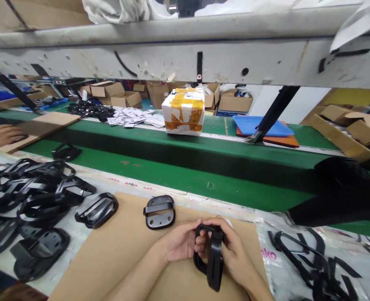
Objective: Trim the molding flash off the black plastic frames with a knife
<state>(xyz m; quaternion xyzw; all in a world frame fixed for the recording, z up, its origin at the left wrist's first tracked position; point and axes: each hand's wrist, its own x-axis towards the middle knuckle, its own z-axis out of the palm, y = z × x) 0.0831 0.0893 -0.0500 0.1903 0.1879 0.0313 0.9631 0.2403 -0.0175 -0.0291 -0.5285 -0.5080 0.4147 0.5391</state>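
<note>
Over the cardboard sheet point(109, 267), both my hands hold one black strapped plastic plate point(215, 259), tilted up on edge. My left hand point(185, 241) has its fingers curled on the plate's left side. Gripping it from the right is my right hand point(231, 246), with the strap between the hands and facing me. Some of my fingertips are hidden behind the part. A similar black plate with a strap across it point(160, 218) lies flat on the cardboard, beyond my left hand. Another such plate point(97, 210) rests at the sheet's left edge.
A heap of black strapped plates point(31, 196) covers the left side. Loose black strips and rings point(313, 261) lie at right. Beyond runs a green belt point(134, 167) with a taped white box point(185, 110) behind it. Another person's hand point(4, 136) is at far left.
</note>
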